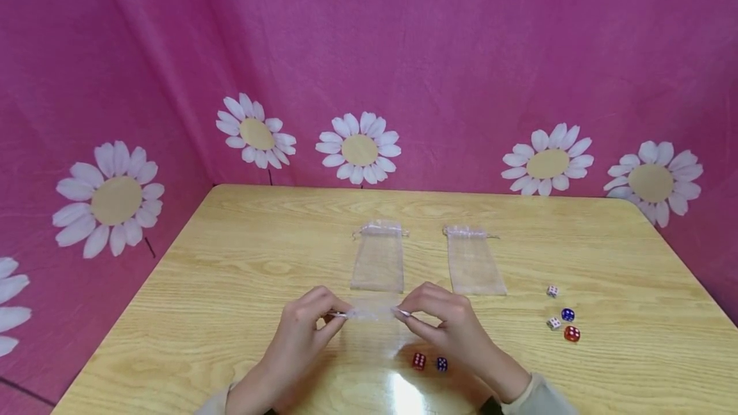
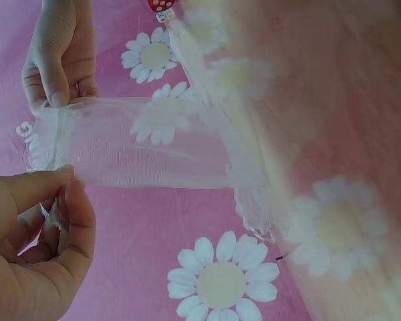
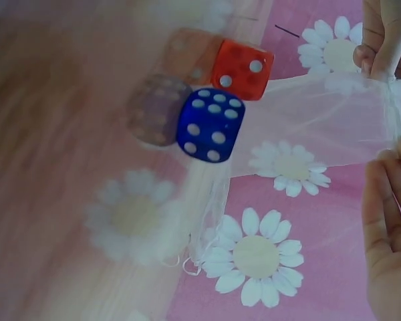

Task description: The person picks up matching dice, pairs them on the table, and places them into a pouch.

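A sheer white drawstring pouch [image 1: 370, 335] is stretched between both hands, just above the table's near middle. My left hand [image 1: 302, 325] pinches its left edge near the gathered top, and my right hand [image 1: 452, 322] pinches the opposite edge. In the left wrist view, the pouch [image 2: 144, 144] hangs flat and looks empty, with a bit of cord between the left fingers. Beneath the right hand, a red die [image 1: 419, 361] and a blue die [image 1: 442, 364] lie side by side on the table. Both dice appear large in the right wrist view.
Two similar pouches lie flat farther back, one at the middle [image 1: 377, 264] and one to its right [image 1: 475, 268]. On the table's [image 1: 242, 261] right are a red die [image 1: 572, 333], a blue die [image 1: 567, 314] and two white dice [image 1: 554, 323]. A pink flowered curtain [image 1: 438, 69] stands behind.
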The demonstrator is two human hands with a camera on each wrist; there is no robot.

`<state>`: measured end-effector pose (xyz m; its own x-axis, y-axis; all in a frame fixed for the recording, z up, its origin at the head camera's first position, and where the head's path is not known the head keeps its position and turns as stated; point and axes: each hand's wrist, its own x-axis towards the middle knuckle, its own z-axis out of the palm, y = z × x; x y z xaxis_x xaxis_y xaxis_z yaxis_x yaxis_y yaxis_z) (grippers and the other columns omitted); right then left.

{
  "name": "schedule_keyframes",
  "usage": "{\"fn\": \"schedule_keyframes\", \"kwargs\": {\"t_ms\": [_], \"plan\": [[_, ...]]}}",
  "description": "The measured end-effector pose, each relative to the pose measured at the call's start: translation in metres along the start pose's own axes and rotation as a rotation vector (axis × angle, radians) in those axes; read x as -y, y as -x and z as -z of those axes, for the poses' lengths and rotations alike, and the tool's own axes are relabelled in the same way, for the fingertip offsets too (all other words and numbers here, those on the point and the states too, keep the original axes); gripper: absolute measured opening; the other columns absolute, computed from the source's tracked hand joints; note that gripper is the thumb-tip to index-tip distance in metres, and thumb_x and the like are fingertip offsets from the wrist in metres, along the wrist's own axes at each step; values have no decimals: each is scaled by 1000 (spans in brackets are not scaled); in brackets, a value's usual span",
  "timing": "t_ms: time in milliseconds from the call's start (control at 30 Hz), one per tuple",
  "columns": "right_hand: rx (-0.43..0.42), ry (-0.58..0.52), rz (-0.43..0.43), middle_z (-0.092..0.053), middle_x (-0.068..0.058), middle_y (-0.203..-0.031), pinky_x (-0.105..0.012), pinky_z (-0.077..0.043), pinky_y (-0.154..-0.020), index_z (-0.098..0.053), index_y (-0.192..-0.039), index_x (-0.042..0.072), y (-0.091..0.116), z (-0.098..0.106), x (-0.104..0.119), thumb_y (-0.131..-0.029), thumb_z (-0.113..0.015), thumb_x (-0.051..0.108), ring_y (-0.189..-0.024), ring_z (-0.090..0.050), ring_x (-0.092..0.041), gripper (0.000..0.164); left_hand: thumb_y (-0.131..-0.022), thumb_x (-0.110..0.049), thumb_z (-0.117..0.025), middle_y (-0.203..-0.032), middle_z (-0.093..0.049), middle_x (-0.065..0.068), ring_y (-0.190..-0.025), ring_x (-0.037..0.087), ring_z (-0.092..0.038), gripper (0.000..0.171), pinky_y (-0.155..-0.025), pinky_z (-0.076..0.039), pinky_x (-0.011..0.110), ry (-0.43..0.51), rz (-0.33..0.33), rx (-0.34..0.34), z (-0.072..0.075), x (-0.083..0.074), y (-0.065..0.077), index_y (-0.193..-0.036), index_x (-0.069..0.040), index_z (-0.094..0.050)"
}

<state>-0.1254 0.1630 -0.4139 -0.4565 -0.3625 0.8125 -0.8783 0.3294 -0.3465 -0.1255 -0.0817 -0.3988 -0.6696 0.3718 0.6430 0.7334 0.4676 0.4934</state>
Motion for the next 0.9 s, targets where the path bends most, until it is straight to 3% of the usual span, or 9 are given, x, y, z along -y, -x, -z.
{"fn": "schedule_keyframes", "kwargs": {"t_ms": [333,600,900], "plan": [[11,29,-12,-72,3,-80,-15,-54,-74,-71,-84,12,0,0,3,-96,-63,17,-76,-65,-10,15,-70,14,-75,-69,-59,-6,-64,-2,-50,27,-50,-42,11,7,44,-21,0,-4,-1,-74,-12,-68],[25,14,-18,-71,3,-81,-14,-54,-74,-71,-84,12,0,-3,6,-97,-61,19,-76,-65,-10,18,-68,14,-77,-69,-61,-4,-63,-3,-53,26,-51,-49,17,28,44,-7,-3,-4,1,-71,-10,-67],[28,26,-16,-70,3,-81,-14,-54,-73,-70,-85,13,0,-3,7,-97,-60,19,-76,-64,-9,17,-68,6,-82,-66,-58,-7,-62,-4,-48,28,-52,-44,14,66,74,-11,-5,-4,2,-67,-13,-61]]}}
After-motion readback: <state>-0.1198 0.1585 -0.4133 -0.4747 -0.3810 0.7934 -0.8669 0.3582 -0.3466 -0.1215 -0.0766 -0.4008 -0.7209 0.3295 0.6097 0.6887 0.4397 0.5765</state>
